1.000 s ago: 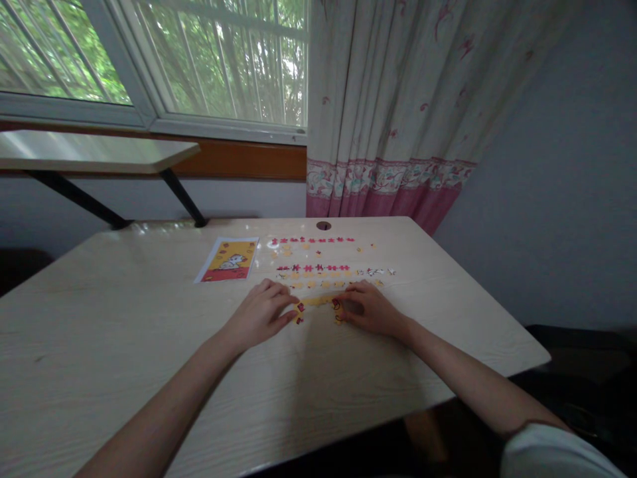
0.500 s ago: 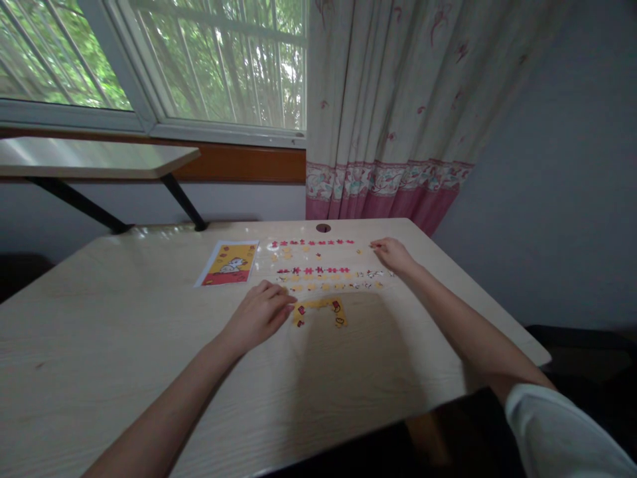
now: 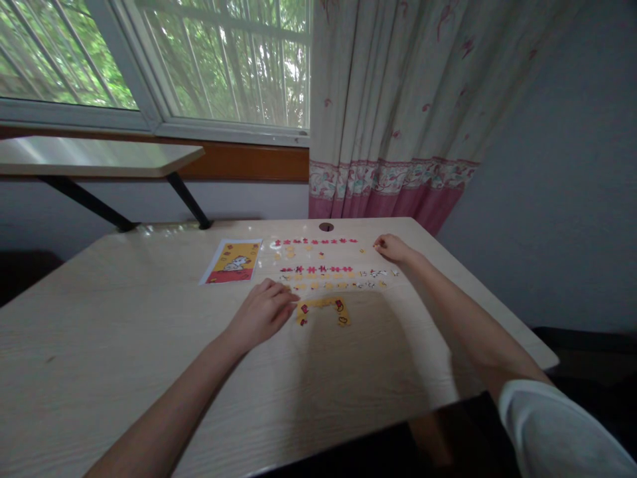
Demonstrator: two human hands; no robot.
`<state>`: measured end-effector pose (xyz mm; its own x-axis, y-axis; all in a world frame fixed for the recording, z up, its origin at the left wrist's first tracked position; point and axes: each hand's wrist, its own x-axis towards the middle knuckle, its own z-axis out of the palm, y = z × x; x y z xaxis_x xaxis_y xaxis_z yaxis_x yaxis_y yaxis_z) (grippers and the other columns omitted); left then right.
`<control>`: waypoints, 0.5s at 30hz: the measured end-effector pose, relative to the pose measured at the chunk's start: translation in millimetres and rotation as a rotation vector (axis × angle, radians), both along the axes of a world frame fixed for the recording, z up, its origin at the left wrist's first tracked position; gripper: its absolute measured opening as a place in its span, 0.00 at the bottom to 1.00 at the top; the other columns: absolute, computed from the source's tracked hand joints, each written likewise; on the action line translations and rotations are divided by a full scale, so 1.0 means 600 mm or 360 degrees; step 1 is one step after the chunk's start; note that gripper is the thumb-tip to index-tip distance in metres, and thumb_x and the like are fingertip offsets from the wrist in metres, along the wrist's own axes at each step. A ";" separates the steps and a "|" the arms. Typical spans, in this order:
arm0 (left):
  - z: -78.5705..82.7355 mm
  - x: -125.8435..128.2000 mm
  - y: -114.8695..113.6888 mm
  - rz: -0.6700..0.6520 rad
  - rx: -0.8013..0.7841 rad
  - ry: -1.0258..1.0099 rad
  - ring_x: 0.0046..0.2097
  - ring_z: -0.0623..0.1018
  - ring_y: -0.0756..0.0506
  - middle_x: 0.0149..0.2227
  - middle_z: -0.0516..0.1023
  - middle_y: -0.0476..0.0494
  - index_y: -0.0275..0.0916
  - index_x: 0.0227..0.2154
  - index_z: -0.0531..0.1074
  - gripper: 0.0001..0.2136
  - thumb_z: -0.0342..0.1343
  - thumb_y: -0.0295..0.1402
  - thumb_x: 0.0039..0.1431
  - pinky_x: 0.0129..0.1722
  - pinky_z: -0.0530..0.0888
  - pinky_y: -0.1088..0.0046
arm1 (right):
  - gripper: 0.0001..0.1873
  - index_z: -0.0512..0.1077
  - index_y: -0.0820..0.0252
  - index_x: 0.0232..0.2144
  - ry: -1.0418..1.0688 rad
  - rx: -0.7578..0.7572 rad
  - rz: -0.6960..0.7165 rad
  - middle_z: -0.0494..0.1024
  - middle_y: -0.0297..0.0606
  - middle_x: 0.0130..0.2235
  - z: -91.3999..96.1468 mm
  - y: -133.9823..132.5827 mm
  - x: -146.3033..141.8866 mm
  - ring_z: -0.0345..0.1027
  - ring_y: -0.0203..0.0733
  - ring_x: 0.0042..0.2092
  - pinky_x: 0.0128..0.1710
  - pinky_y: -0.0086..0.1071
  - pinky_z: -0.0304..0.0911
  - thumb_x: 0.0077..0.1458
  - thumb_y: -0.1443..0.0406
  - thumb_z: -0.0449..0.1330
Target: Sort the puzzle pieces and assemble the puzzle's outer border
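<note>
Loose jigsaw pieces lie in rows on the table: a red row (image 3: pixel 316 241) at the back, a second red row (image 3: pixel 318 269) nearer, and yellow and white pieces (image 3: pixel 343 285) in front. Closer to me is a partly joined yellow puzzle section (image 3: pixel 323 304), shaped like a frame open at the front. My left hand (image 3: pixel 266 307) rests palm down at its left edge, fingers loosely stretched. Far to the right, beside a single yellow piece (image 3: pixel 362 251), my right hand (image 3: pixel 391 247) is closed in a pinch. Whatever its fingertips hold is too small to make out.
A printed picture sheet (image 3: pixel 233 261) with a white animal on yellow and red lies left of the rows. A raised shelf (image 3: pixel 99 158) on black brackets stands at the back left. Near the back edge is a round hole (image 3: pixel 326 227). A curtain (image 3: pixel 393 133) hangs behind.
The whole view has shifted slightly, so everything appears a little further right. Both hands keep nearly the same places over the table, and the right fingers stay pinched.
</note>
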<state>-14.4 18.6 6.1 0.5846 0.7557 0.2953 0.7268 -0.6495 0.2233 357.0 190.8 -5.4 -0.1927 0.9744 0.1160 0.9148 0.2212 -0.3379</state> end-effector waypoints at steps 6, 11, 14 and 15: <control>-0.001 0.000 0.000 0.0004 -0.0002 0.0044 0.41 0.67 0.42 0.36 0.72 0.41 0.39 0.41 0.72 0.12 0.46 0.32 0.60 0.40 0.65 0.64 | 0.08 0.72 0.65 0.28 0.0378 -0.0044 -0.0069 0.75 0.38 0.29 -0.007 0.001 0.005 0.66 0.35 0.29 0.30 0.26 0.59 0.42 0.65 0.63; -0.001 0.001 0.001 -0.0005 -0.0031 0.0037 0.40 0.68 0.42 0.35 0.73 0.42 0.40 0.40 0.73 0.11 0.47 0.32 0.60 0.40 0.65 0.64 | 0.12 0.70 0.65 0.27 0.0760 -0.0053 -0.0096 0.73 0.36 0.23 -0.005 -0.012 -0.017 0.64 0.33 0.24 0.25 0.26 0.58 0.42 0.61 0.63; -0.001 0.004 -0.001 0.0001 -0.0038 -0.0070 0.40 0.68 0.42 0.36 0.74 0.42 0.40 0.39 0.73 0.10 0.48 0.32 0.59 0.40 0.65 0.64 | 0.15 0.70 0.65 0.34 0.0933 -0.0040 -0.0061 0.73 0.35 0.23 0.007 -0.039 -0.054 0.64 0.33 0.23 0.24 0.26 0.58 0.45 0.60 0.61; 0.000 0.007 -0.003 0.0010 -0.0045 -0.0145 0.40 0.69 0.43 0.36 0.75 0.42 0.40 0.39 0.73 0.10 0.48 0.32 0.59 0.40 0.65 0.64 | 0.16 0.70 0.65 0.36 0.0982 -0.0041 -0.0037 0.73 0.35 0.23 0.012 -0.054 -0.070 0.64 0.33 0.23 0.23 0.26 0.57 0.46 0.60 0.60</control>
